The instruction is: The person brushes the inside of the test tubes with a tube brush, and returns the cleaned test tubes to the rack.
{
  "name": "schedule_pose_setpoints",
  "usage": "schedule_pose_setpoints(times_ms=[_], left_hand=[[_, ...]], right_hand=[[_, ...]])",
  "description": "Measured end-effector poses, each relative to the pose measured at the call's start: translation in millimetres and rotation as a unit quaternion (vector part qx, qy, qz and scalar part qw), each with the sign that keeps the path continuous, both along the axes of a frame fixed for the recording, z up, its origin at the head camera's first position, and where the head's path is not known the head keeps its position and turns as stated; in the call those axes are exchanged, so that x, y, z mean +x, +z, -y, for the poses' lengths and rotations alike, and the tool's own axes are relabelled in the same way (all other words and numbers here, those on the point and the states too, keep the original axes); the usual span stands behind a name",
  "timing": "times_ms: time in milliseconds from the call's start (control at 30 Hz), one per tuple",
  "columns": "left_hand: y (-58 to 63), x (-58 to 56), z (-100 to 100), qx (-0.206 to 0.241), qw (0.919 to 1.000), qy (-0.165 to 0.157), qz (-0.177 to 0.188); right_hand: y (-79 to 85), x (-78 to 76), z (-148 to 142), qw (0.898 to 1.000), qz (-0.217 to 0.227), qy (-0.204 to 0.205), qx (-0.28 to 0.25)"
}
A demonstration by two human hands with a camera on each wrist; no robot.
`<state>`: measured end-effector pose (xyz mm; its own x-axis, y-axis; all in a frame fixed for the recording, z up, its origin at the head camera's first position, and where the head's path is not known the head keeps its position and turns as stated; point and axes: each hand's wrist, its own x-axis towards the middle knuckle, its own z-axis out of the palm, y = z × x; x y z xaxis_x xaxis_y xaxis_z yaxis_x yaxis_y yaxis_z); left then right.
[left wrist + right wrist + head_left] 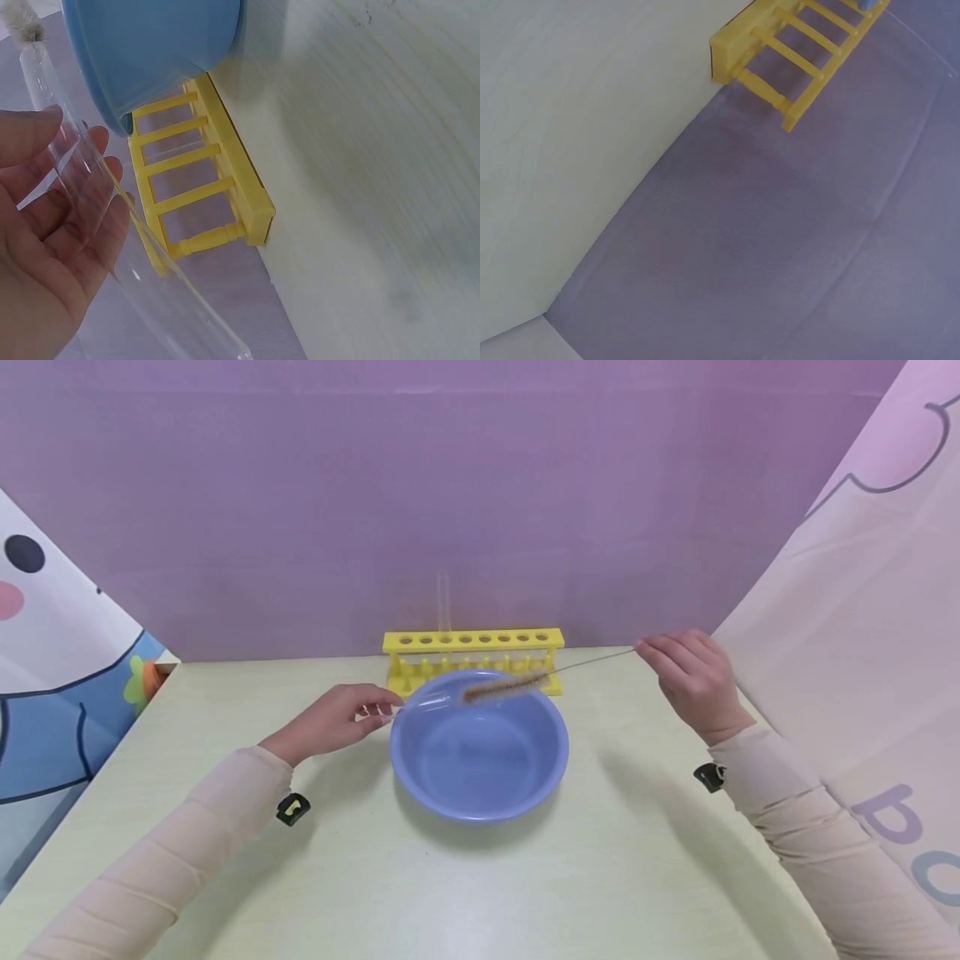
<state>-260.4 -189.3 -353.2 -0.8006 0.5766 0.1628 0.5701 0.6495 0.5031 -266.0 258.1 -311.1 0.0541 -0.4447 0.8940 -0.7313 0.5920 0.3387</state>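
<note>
Over the smooth round basin [480,768], gripping a clear tube [154,281] in left hand [337,720], pinching kinda fuzzy brush [510,686] by thin wire [596,659] in right hand [693,683].

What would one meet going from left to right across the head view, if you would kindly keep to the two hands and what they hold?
Left hand → clear tube → brush with brown bristles → right hand.

The tube [154,281] looks glossy — brush [506,687] bristly, basin [480,760] smooth plastic.
</note>
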Motion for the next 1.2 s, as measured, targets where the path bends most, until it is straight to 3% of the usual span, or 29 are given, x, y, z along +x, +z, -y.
schedule_pose_setpoints(times_ms=[433,1200], left_hand=[[0.2,-2.2,-2.2,0.001,0.9998,-0.018,0.004],[4.1,-4.4,-3.0,0.014,0.9990,-0.028,0.032]], right_hand=[[5.2,-0.2,6.5,1.000,-0.021,0.002,-0.006],[2.9,-1.0,8.7,1.000,-0.020,0.014,-0.014]])
